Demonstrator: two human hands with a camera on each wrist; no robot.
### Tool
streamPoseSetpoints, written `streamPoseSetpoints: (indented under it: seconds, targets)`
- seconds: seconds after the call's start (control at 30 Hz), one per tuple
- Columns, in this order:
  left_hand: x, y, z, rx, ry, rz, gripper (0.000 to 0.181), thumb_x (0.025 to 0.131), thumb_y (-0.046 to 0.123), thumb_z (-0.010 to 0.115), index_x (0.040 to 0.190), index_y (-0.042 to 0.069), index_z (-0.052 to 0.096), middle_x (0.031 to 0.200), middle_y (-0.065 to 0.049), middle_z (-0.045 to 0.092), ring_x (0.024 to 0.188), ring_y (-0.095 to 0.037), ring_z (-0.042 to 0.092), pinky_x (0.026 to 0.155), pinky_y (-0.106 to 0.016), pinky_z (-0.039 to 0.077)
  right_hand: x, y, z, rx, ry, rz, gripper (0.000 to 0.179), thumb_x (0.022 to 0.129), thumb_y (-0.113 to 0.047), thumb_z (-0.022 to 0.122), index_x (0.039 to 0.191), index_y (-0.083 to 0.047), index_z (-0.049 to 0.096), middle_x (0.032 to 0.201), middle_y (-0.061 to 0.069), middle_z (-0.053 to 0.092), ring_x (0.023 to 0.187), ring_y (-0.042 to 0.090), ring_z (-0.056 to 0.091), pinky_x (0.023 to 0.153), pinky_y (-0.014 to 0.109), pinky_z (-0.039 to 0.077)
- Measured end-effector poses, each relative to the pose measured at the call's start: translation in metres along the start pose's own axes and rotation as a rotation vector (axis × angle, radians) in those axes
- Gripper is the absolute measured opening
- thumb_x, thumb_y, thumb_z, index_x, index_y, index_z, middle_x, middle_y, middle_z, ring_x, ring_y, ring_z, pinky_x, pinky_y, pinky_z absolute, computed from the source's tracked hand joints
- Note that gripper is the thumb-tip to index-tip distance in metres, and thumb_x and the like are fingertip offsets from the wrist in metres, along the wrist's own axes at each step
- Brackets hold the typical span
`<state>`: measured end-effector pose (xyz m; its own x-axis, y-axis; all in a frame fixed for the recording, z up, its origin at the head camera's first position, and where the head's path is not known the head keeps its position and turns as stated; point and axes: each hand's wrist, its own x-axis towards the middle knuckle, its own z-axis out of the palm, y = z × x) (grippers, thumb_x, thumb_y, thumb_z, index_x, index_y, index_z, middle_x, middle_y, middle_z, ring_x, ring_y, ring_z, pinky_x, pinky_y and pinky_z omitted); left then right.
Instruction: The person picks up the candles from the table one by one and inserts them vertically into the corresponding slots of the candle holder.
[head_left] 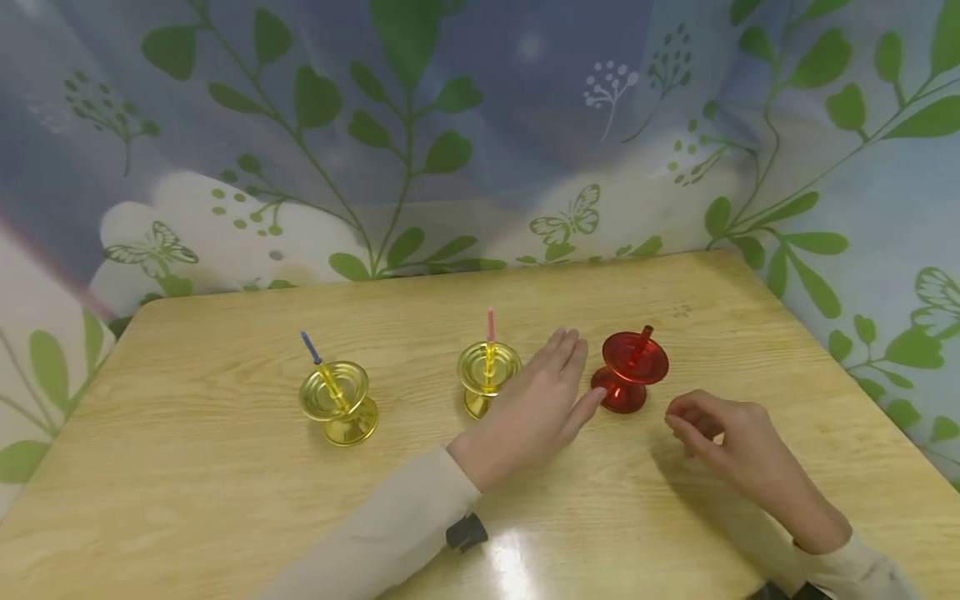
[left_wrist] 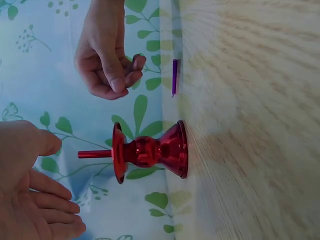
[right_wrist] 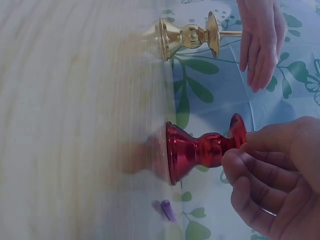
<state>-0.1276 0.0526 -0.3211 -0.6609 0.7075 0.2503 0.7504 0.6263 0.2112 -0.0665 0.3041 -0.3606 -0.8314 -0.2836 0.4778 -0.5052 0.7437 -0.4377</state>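
A shiny red candle holder (head_left: 623, 397) stands upright between my two hands, its slim red tube rising from the dish. My left hand (head_left: 528, 408) hovers palm down with fingers straight, left of the red holder and partly over the middle gold holder (head_left: 476, 403). To the right of the red holder hangs my right hand (head_left: 738, 446), fingers loosely curled, with nothing visible between them. A purple candle (left_wrist: 174, 77) lies on the table near the red holder; in the head view it cannot be seen. The middle gold holder bears a pink candle (head_left: 491, 323).
Further left stands another gold candle holder (head_left: 351, 423) with a blue candle (head_left: 311, 347) leaning in it. Everything sits on a light wooden table (head_left: 210, 492). Behind the table's far edge hangs a leaf-patterned cloth (head_left: 510, 150).
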Motion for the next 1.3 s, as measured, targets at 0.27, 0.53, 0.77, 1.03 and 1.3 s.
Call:
streamPoseSetpoints:
  seconds: [0.27, 0.53, 0.77, 1.03, 1.3]
  targets:
    - [0.024, 0.000, 0.011, 0.063, -0.121, -0.043, 0.066, 0.104, 0.045, 0.032, 0.149, -0.004, 0.028, 0.156, -0.020, 0.025, 0.145, -0.030, 0.019, 0.117, -0.036, 0.021, -0.006, 0.004, -0.005, -0.053, -0.001, 0.043, 0.026, 0.076, 0.008, 0.075, 0.088, -0.013, 0.064, 0.066, -0.010, 0.063, 0.053, -0.003, 0.053, 0.048, 0.012, 0.041]
    - [0.038, 0.005, 0.026, 0.099, -0.178, -0.104, 0.073, 0.103, 0.050, 0.029, 0.152, -0.003, 0.018, 0.158, -0.019, 0.017, 0.147, -0.030, 0.010, 0.119, -0.036, 0.011, -0.007, 0.007, -0.006, -0.135, -0.196, 0.238, 0.022, 0.095, -0.015, 0.063, 0.074, -0.017, 0.056, 0.056, -0.014, 0.046, 0.049, -0.002, 0.036, 0.044, 0.020, 0.033]
    - [0.044, 0.012, 0.039, 0.103, -0.228, -0.142, 0.075, 0.102, 0.053, 0.027, 0.153, 0.000, 0.015, 0.160, -0.015, 0.012, 0.148, -0.027, 0.005, 0.118, -0.033, 0.013, -0.007, 0.006, -0.007, -0.241, -0.365, 0.400, 0.030, 0.101, -0.023, 0.052, 0.074, -0.012, 0.055, 0.058, -0.006, 0.042, 0.050, 0.009, 0.037, 0.043, 0.026, 0.031]
    - [0.045, 0.015, 0.048, 0.121, -0.228, -0.153, 0.073, 0.102, 0.053, 0.027, 0.154, 0.001, 0.016, 0.160, -0.014, 0.013, 0.148, -0.026, 0.006, 0.119, -0.032, 0.012, -0.004, 0.008, -0.001, -0.276, -0.435, 0.457, 0.032, 0.098, -0.026, 0.055, 0.070, -0.013, 0.046, 0.058, -0.002, 0.040, 0.053, 0.015, 0.041, 0.045, 0.030, 0.033]
    - [0.047, 0.016, 0.046, 0.129, -0.219, -0.127, 0.070, 0.103, 0.050, 0.026, 0.153, 0.001, 0.020, 0.160, -0.013, 0.016, 0.148, -0.025, 0.008, 0.118, -0.031, 0.013, -0.001, 0.011, 0.002, -0.270, -0.498, 0.493, 0.028, 0.096, -0.020, 0.054, 0.071, -0.011, 0.043, 0.061, 0.000, 0.038, 0.055, 0.016, 0.041, 0.046, 0.030, 0.033]
